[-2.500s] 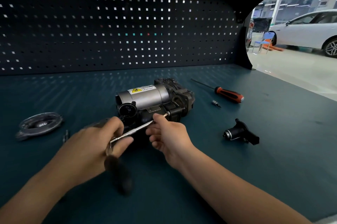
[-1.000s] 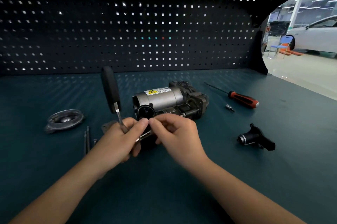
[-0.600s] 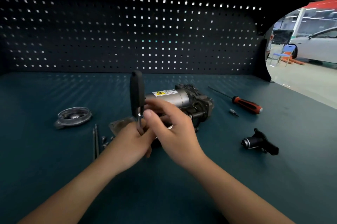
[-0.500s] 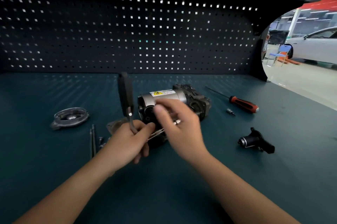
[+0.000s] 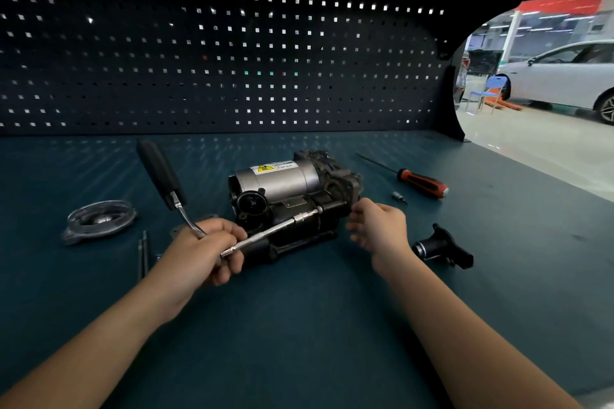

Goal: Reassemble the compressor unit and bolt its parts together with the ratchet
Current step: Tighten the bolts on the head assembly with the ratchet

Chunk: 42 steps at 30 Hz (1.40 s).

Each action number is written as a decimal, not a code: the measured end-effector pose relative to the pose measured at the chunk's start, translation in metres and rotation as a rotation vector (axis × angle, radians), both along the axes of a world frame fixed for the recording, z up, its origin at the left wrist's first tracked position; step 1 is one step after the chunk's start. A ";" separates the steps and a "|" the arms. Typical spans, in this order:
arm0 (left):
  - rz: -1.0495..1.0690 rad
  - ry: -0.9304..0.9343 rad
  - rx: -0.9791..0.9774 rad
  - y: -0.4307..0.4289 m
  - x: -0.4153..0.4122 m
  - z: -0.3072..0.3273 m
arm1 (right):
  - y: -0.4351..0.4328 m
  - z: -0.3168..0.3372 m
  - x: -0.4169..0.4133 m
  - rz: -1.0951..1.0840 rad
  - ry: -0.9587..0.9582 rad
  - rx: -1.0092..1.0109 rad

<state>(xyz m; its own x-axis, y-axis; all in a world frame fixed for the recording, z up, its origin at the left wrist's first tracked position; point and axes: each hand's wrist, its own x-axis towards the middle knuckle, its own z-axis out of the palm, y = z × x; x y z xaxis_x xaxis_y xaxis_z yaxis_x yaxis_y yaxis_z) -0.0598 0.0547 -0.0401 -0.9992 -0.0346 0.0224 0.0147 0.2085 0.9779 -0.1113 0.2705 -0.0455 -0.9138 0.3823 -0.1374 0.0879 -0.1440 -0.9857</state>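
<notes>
The compressor unit, a silver cylinder with a yellow warning label on a black body, lies mid-bench. My left hand grips the ratchet at its head, with the black handle pointing up and left. The ratchet's chrome extension bar runs up and right to the compressor's front side. My right hand hovers just right of the compressor, fingers loosely curled, holding nothing.
A round metal cover and two long bolts lie at the left. A red-handled screwdriver and a small bit lie at the right rear. A black fitting sits near my right wrist. A pegboard backs the bench.
My right hand has let go of the extension bar and moved to the right of the compressor. The ratchet handle has swung left in my left hand.
</notes>
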 end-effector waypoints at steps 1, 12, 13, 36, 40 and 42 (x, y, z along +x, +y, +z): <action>-0.006 0.012 -0.018 -0.002 0.000 0.000 | -0.002 0.000 0.002 0.037 -0.023 0.008; -0.004 0.123 -0.099 -0.012 -0.007 0.002 | -0.007 -0.002 0.009 0.109 0.042 -0.119; -0.008 0.124 -0.084 -0.012 -0.008 0.002 | -0.008 -0.002 0.010 0.110 0.054 -0.115; -0.096 0.068 -0.027 -0.007 -0.007 -0.007 | -0.019 -0.007 0.013 0.075 -0.039 -0.226; -0.086 0.105 -0.043 -0.003 -0.003 -0.008 | -0.020 -0.007 0.014 0.066 -0.021 -0.223; -0.080 0.119 -0.044 -0.001 -0.001 -0.009 | -0.021 -0.008 0.014 0.066 -0.022 -0.196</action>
